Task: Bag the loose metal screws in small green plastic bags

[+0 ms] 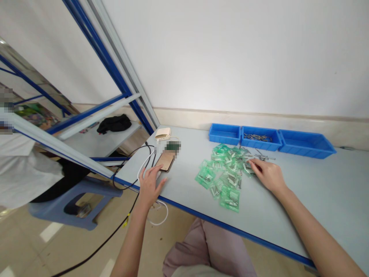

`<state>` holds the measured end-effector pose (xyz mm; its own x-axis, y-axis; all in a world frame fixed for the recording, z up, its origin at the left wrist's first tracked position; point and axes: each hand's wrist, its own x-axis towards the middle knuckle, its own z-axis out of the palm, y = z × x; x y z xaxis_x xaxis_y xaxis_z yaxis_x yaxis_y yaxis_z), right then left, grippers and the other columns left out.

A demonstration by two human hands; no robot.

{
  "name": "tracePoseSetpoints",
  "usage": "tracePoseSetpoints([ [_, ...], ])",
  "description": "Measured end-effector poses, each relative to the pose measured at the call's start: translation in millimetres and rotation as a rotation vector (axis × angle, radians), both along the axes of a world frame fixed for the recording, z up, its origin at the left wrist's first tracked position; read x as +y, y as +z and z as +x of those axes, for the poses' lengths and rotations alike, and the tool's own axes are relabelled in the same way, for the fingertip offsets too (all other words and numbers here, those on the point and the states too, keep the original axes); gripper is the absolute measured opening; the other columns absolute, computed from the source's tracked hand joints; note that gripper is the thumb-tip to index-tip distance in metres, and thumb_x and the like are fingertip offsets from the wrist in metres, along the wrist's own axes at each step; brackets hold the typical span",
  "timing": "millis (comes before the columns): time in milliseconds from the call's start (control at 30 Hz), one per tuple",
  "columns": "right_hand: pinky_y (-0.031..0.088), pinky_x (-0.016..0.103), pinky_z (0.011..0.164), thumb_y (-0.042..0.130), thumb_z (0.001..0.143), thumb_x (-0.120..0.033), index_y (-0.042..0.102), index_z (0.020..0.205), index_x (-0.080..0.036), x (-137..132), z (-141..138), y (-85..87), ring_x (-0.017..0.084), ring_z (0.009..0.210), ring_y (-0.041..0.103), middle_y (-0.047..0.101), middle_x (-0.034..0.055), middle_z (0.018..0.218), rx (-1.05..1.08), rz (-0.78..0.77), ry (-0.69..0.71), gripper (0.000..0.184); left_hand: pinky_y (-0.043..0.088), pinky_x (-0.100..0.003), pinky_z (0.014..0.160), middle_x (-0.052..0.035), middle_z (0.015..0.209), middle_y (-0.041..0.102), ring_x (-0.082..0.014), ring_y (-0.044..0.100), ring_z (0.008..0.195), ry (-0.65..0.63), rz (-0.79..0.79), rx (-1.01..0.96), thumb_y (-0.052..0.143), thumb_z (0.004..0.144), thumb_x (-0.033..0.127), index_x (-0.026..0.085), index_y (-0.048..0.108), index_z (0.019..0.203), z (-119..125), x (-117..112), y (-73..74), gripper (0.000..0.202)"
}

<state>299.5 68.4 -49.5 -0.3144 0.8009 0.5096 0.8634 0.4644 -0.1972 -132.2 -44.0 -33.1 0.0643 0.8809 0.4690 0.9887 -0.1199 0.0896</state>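
My left hand [150, 184] lies flat and open at the table's near-left edge, its fingertips touching a gold phone [165, 161] that rests face down. My right hand [266, 173] rests on the table with fingers curled onto the right side of a pile of small green plastic bags [226, 175] holding metal parts. Loose metal screws [263, 157] lie just beyond its fingertips. Whether the right fingers grip anything is not clear.
Three blue bins [305, 144] line the wall; the middle bin [259, 137] holds metal screws. A cream charger block [163, 133] with white and black cables sits behind the phone. At left, a blue shelf frame [115, 73], a blue stool [72, 204] and a seated person in white [25, 173].
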Motion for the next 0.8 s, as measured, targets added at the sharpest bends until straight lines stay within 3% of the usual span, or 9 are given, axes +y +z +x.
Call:
tracePoseSetpoints([
  [167,0.038,0.027,0.053,0.033,0.094,-0.042,0.07,0.091,-0.02,-0.5,-0.5,0.4,0.019,0.06,0.064,0.073,0.0055,0.079,-0.015,-0.013,-0.002,0.043,0.018,-0.049,0.109,-0.0093,0.118,0.059,-0.0244,0.051,0.111,0.084,0.038,-0.008,0.03,0.094,0.045,0.019,0.047,0.122,-4.0,-10.9,-0.4,0.042],
  [433,0.038,0.028,0.054,0.033,0.093,-0.043,0.07,0.092,-0.021,-1.0,-0.7,2.0,0.02,0.063,0.065,0.073,0.0061,0.081,-0.013,-0.086,-0.024,0.042,0.016,-0.048,0.109,-0.0083,0.117,0.061,-0.0239,0.051,0.111,0.063,-0.019,-0.031,0.031,0.094,0.045,0.021,0.048,0.122,-5.4,-8.7,-3.8,0.041],
  [633,0.039,0.027,0.054,0.042,0.088,-0.048,0.067,0.094,-0.025,-1.0,7.6,23.0,0.018,0.063,0.061,0.069,0.0026,0.078,0.056,-0.257,-0.009,0.034,0.02,-0.047,0.107,-0.0104,0.123,0.057,-0.0247,0.049,0.115,0.05,0.167,-0.08,0.033,0.094,0.042,0.02,0.048,0.12,9.2,-4.4,9.6,0.037],
  [800,0.045,0.031,0.068,0.054,0.079,-0.054,0.065,0.088,-0.026,4.3,25.1,22.6,0.022,0.084,0.06,0.066,0.0036,0.096,0.09,-0.377,0.101,0.032,0.026,-0.044,0.104,-0.0096,0.121,0.058,-0.0235,0.05,0.114,-0.079,0.228,-0.169,0.035,0.094,0.039,0.02,0.05,0.115,39.0,15.4,26.2,0.033],
])
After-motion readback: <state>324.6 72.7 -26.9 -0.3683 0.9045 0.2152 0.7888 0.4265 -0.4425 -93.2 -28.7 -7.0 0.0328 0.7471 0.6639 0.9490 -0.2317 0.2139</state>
